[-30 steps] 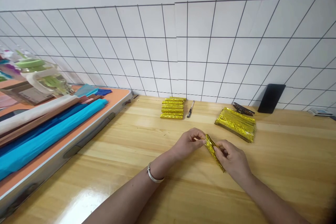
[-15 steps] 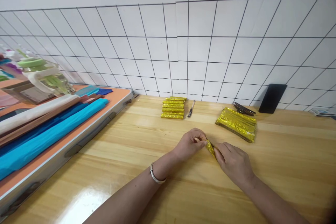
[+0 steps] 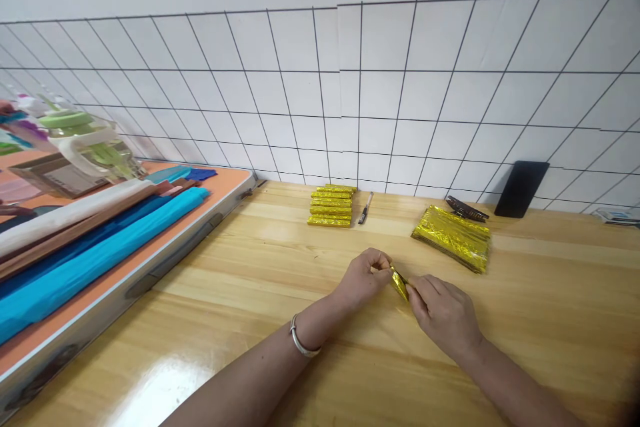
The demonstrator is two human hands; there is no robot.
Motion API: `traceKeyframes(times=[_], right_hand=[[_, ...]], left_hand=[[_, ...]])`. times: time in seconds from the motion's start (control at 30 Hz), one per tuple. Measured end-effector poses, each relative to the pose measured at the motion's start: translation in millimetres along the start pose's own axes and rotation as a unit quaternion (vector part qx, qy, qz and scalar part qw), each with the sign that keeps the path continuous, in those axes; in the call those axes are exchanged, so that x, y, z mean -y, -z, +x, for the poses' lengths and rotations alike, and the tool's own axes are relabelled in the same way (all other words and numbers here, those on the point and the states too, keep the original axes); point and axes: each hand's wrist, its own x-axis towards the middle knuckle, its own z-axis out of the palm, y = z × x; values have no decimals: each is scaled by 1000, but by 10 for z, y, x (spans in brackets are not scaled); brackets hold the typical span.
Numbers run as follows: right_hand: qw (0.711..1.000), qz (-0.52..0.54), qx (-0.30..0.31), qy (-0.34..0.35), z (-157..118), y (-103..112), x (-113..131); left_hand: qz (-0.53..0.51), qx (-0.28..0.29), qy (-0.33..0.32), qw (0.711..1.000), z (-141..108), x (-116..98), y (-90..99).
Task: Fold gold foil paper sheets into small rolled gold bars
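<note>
Between my two hands, just over the wooden table (image 3: 240,260), is a narrow folded strip of shiny gold foil (image 3: 399,282). My left hand (image 3: 367,275) pinches its upper left end between thumb and fingers. At the lower right end, my right hand (image 3: 443,310) grips the same strip, its fingertips closed together. Behind my right hand lies a flat stack of gold foil sheets (image 3: 453,237). Farther back on the left, several folded gold foil strips (image 3: 330,207) lie in a row.
A pen (image 3: 365,208) rests beside the row of strips. A dark hair clip (image 3: 467,209) touches the stack's back edge, and a black phone (image 3: 521,188) leans on the tiled wall. Leftward, an orange-topped board (image 3: 227,190) carries rolled coloured paper (image 3: 150,230) and a green-lidded bottle (image 3: 75,121).
Both hands keep hold of the gold foil strip, which looks slightly narrower and turned. The whole view has shifted a little; the other things stay in place.
</note>
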Motion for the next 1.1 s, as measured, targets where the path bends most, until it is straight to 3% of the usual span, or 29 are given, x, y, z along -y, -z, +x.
traceKeyframes(times=[0.23, 0.53, 0.7, 0.93, 1.1], right_hand=[[996, -37, -16, 74, 13, 4, 13], [985, -94, -8, 141, -14, -2, 8], [985, -85, 7, 149, -26, -20, 5], [986, -94, -4, 134, -5, -15, -27], [986, -97, -1, 134, -6, -5, -30]], left_hand=[[-17, -65, 16, 998, -13, 19, -38], [-108, -90, 77, 987, -18, 50, -124], [-185, -61, 93, 976, -31, 35, -115], [-290, 71, 77, 951, 39, 86, 12], [-295, 67, 64, 951, 66, 157, 26]])
